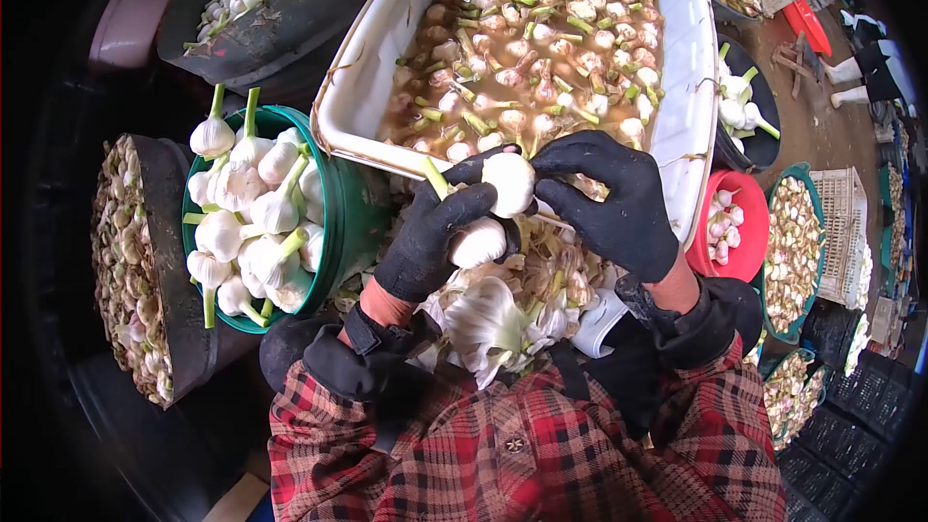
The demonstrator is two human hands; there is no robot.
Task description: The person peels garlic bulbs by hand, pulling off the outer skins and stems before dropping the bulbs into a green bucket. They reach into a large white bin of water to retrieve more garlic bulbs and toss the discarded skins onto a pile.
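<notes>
Both my hands wear black gloves and meet over a pile of garlic skins. My left hand (440, 232) grips one white garlic bulb (478, 244) in its palm and a green stalk sticks up past its thumb. My right hand (619, 198) pinches a second peeled garlic bulb (509, 182) from the right, with my left fingers touching it too. Just beyond my hands stands a white tub (688, 58) of murky water with several soaking garlic bulbs and cut stalks.
A green bucket (340, 222) of peeled stalked garlic stands at left, beside a dark bin (179, 271) of skins. A red bowl (749, 232) with garlic sits at right. More baskets, bins and black crates fill the right side. Loose skins (503, 319) heap on my lap.
</notes>
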